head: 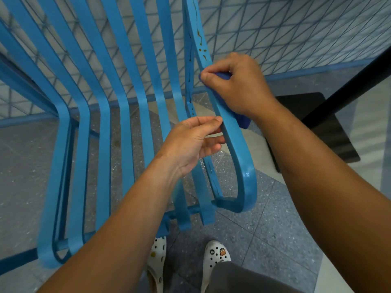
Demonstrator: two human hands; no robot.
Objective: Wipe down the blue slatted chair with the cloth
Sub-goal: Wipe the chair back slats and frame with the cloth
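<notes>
The blue slatted chair (101,123) fills the left and middle of the head view, its curved right armrest (234,140) running from the backrest down to a loop. My right hand (237,85) grips a dark blue cloth (243,120) wrapped over the upper part of that armrest; most of the cloth is hidden under the hand. My left hand (190,144) sits just below, its fingertips touching the inner edge of the armrest with fingers loosely curved. Rust-coloured chips mark the armrest above my right hand.
A blue wire-mesh fence (296,34) stands behind the chair. A black table post and base (325,123) are at the right on the speckled grey floor. My feet in white clogs (213,259) stand in front of the seat edge.
</notes>
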